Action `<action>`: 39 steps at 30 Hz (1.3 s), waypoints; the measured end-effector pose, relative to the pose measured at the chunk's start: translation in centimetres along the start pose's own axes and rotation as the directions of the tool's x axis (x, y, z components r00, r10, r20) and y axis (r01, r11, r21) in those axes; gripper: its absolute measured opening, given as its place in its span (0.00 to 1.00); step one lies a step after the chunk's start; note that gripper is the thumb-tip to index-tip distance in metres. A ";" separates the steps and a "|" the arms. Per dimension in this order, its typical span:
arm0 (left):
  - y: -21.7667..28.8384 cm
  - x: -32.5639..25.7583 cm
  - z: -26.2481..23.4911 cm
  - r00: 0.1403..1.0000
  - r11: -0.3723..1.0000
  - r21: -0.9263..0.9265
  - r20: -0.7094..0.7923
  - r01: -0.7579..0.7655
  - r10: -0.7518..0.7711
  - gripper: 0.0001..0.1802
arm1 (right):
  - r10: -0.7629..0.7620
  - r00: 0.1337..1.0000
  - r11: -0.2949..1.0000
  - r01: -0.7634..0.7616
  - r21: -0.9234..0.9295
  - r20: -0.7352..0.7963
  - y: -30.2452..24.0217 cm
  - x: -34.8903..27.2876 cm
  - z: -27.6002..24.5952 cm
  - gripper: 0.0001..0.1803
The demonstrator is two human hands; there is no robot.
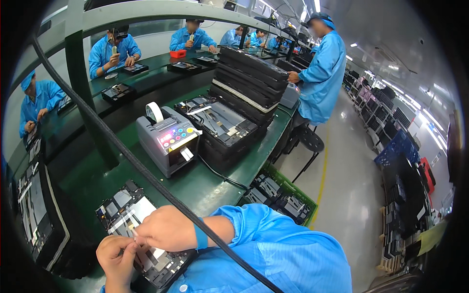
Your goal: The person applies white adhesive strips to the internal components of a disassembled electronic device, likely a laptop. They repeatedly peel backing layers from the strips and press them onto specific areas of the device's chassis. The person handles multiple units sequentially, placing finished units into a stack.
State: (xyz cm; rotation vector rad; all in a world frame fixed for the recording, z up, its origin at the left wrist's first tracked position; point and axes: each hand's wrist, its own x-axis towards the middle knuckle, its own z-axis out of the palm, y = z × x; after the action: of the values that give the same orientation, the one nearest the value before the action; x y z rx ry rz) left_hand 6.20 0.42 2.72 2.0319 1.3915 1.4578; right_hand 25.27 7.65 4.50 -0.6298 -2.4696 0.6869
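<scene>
An opened tablet-like device (pixel 121 199) lies on the green bench below my hands, showing a dark frame, grey and white panels and small circuit parts. My left hand (pixel 116 255) is closed in a pinch above its near half. Meeting it there, my right hand (pixel 168 228) has its fingers pressed together, a blue band round the wrist. Between the fingertips is a small pale piece, too small to name, and I cannot tell which hand grips it. Part of the device is hidden under the hands. Beyond it stands a grey automatic tape dispenser (pixel 168 141) with lit buttons and a tape end sticking out.
Black trays stack at the back (pixel 251 80), and another tray pile (pixel 34 210) stands at left. A black braided cable (pixel 122 146) crosses the view. A green crate (pixel 305 200) of device parts sits beside the bench. Co-workers in blue work across the table; one stands (pixel 322 73) at right.
</scene>
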 end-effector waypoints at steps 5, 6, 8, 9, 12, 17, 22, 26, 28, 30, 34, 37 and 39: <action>0.0 0.0 -0.3 0.987 0.992 -0.054 -0.102 0.117 -0.122 0.08 | -0.096 0.951 0.993 0.112 0.035 -0.294 0.6 0.4 -0.3 0.11; -0.2 0.1 -0.5 0.987 0.986 -0.097 -0.071 0.138 -0.145 0.08 | -0.132 0.954 0.987 0.152 0.056 -0.270 0.4 0.5 -0.4 0.10; -0.5 -0.2 -0.7 0.989 0.983 -0.127 -0.043 0.136 -0.142 0.07 | -0.159 0.973 0.986 0.166 0.029 -0.168 0.4 0.6 0.1 0.08; -0.7 -0.3 -0.8 0.993 0.987 -0.117 -0.049 0.105 -0.112 0.07 | -0.168 0.967 0.984 0.175 0.019 -0.192 0.4 0.7 0.2 0.08; -1.0 -1.1 -0.4 0.978 0.994 -0.064 -0.186 0.089 -0.099 0.12 | -0.190 0.950 0.981 0.194 -0.007 -0.246 0.5 1.5 0.3 0.07; -2.2 -1.2 -2.7 0.975 0.954 0.281 -0.217 0.102 -0.041 0.18 | 0.003 0.974 0.990 0.030 0.139 -0.226 2.1 1.9 -0.2 0.04; -2.1 -1.0 -2.6 0.946 0.829 0.460 -0.210 0.318 -0.246 0.16 | 0.214 0.975 0.920 -0.180 0.348 -0.062 1.7 2.9 -0.7 0.10; -2.5 -1.2 -2.6 0.931 0.819 0.444 -0.214 0.364 -0.297 0.19 | 0.170 0.982 0.945 -0.186 0.269 0.082 2.2 5.8 0.1 0.19; -3.0 -1.4 -2.4 0.930 0.831 0.419 -0.199 0.367 -0.311 0.18 | 0.107 0.989 0.962 -0.130 0.240 0.105 1.8 7.6 0.9 0.22; -3.6 -1.6 -2.1 0.926 0.842 0.387 -0.184 0.375 -0.328 0.17 | -0.003 0.986 0.990 -0.021 0.139 0.169 1.9 9.4 1.7 0.26; -3.8 -1.4 -2.1 0.928 0.836 0.404 -0.142 0.372 -0.344 0.15 | -0.055 0.958 0.998 0.056 0.004 0.282 2.7 11.8 3.4 0.25; -3.8 -1.4 -2.3 0.936 0.826 0.444 -0.123 0.348 -0.329 0.14 | -0.120 0.947 0.982 0.158 -0.108 0.297 3.0 12.7 4.0 0.20; -3.7 -1.5 -2.4 0.936 0.811 0.472 -0.126 0.347 -0.327 0.13 | -0.234 0.936 0.945 0.283 -0.167 0.262 3.4 13.4 4.4 0.19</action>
State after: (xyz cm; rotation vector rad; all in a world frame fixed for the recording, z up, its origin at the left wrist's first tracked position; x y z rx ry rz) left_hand 2.15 0.31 0.37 1.8699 2.1882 1.0684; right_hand 13.49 16.07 3.71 -0.2926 -2.8048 0.4318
